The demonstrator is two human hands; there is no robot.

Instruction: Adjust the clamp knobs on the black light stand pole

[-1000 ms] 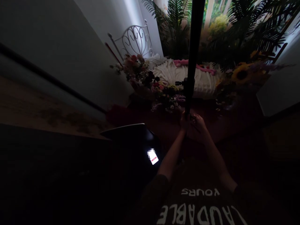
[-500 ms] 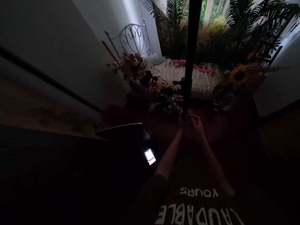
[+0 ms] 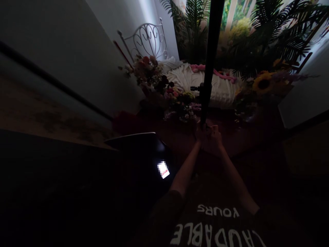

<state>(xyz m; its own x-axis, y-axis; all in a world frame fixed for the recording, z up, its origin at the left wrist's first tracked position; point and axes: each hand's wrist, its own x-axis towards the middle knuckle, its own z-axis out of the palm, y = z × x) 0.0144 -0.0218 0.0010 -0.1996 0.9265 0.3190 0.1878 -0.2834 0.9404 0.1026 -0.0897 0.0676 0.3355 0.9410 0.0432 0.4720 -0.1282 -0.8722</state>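
Note:
A tall black stand pole [image 3: 212,44] rises in front of me, with a side knob [image 3: 194,88] on its upper collar. Low on this pole, my left hand [image 3: 199,133] is wrapped round it. My right hand [image 3: 216,135] is just right of the pole, its fingers bent and pinched at a small dark knob-like part that sticks out there. Dim light hides the exact finger contact and the lower end of the pole.
Beyond the pole is a bed with white cloth [image 3: 180,76] and a metal headboard [image 3: 147,39]. Flowers [image 3: 146,68], a sunflower [image 3: 262,83] and palm leaves [image 3: 267,27] surround it. A lit screen [image 3: 163,169] glows at my left. A dark bar [image 3: 51,78] slants across the left.
The right hand's fingers have curled and turned slightly at the pole. The left hand stays on the pole. The view has shifted a little.

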